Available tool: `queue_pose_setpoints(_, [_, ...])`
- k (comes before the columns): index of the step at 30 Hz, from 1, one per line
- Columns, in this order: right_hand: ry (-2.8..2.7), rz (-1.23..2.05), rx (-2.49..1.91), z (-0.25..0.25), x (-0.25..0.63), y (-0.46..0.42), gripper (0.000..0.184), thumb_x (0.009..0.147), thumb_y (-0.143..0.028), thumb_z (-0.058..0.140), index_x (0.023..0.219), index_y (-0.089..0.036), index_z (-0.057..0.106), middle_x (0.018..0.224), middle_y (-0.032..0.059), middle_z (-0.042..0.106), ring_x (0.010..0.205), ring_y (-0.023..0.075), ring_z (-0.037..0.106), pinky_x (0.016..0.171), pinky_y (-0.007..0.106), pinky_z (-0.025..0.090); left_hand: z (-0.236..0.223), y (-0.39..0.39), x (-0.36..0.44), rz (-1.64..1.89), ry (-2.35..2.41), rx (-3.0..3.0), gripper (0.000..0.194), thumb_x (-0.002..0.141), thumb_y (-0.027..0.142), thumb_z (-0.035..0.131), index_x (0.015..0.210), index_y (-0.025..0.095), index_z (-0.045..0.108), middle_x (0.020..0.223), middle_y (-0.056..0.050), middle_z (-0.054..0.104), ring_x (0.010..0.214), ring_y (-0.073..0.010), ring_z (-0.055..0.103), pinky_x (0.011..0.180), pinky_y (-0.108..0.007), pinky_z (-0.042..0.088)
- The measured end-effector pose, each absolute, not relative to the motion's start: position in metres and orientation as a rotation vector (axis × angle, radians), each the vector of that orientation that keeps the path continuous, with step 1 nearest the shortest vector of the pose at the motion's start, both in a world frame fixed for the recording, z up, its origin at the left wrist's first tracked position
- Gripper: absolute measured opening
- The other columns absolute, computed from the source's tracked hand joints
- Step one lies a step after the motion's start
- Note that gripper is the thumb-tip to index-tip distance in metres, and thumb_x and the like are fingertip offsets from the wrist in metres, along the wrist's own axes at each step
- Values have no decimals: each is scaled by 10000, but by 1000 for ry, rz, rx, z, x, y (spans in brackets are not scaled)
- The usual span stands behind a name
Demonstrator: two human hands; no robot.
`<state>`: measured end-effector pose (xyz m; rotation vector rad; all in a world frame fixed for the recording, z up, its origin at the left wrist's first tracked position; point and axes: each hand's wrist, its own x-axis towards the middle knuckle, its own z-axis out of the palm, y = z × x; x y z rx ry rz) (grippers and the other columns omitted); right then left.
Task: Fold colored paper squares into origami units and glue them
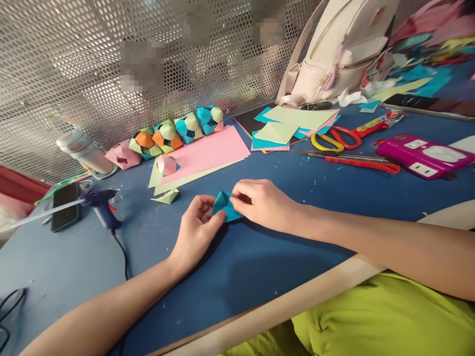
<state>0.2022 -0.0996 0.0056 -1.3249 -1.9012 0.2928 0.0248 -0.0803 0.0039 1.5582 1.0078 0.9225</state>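
Blue paper piece (226, 208) lies between the two hands, some folds in, shape not yet closed, by my reading. Left hand (195, 227) pinches its left side, thumb uppermost; right hand (269, 205) pinches its right. Just beyond the left hand: one folded pale-green unit (168, 197). Farther past it, five modular paper balls (167, 136) look assembled. Beyond the right hand, paper squares (277, 133) lie flat, unfolded.

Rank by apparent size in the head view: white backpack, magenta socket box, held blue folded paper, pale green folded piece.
1. White backpack
2. Magenta socket box
3. Blue folded paper, partly covered
4. Pale green folded piece

True size of 3 versus 4 unsure: 3 looks nearer the camera.
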Motion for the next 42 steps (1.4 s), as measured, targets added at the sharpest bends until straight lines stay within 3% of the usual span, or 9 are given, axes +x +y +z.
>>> queue_pose_setpoints(3, [-1977,201,-1279,2,203,-100,196,814,-122,530,635,-174,471,630,-25,451,565,90,350,559,241,255,7,-81,25,864,1013,1646,282,783,366,657,984,169,640,867,-11,671,796,-142,579,713,-239,448])
queue_pose_setpoints(6, [-2010,182,-1250,2,202,-100,202,821,-122,527,631,-172,480,625,-26,451,546,87,324,545,243,246,6,-79,25,825,1102,1698,292,799,419,629,897,155,709,783,-12,672,710,-136,549,642,-230,422])
queue_pose_setpoints(12, [-1976,242,-1277,5,202,-103,136,852,-242,554,746,-156,549,708,8,541,627,106,443,591,237,305,4,-76,25,923,1120,1626,286,764,422,675,845,156,744,712,-2,664,630,-111,510,588,-212,413])
queue_pose_setpoints(19, [-1987,263,-1298,2,204,-100,213,835,-118,497,626,-158,517,616,-10,502,557,89,372,563,240,284,6,-76,25,897,1130,1562,273,737,419,700,795,157,747,602,20,609,541,-89,446,534,-210,402])
queue_pose_setpoints(22, [-1966,257,-1269,3,203,-101,157,845,-157,525,696,-152,573,676,10,564,583,95,445,579,233,326,7,-78,26,882,1119,1546,268,717,422,714,737,156,733,554,22,580,543,-101,464,534,-216,417])
queue_pose_setpoints(26, [-1943,246,-1161,5,201,-102,144,893,-184,511,815,-145,626,789,48,639,655,112,538,624,232,384,8,-81,27,830,1105,1579,268,727,417,704,748,151,727,663,-13,658,625,-133,536,591,-231,453])
queue_pose_setpoints(32, [-1958,179,-1105,3,202,-101,182,898,-149,504,765,-148,628,725,35,636,635,112,544,611,230,398,7,-84,24,826,1032,1609,356,808,437,624,1030,171,709,815,-26,692,755,-156,592,682,-239,475])
queue_pose_setpoints(37, [-1991,170,-1093,3,202,-102,186,900,-151,506,767,-144,636,729,39,645,640,112,552,616,228,403,10,-85,22,872,1140,1841,320,838,425,571,894,160,742,677,-8,630,624,-127,507,566,-216,419])
queue_pose_setpoints(42, [-1978,174,-1059,6,200,-104,182,873,-122,533,717,-140,625,680,25,628,590,97,516,569,217,371,12,-86,23,903,1151,1883,299,826,407,581,846,157,745,691,-20,648,629,-128,502,545,-209,417])
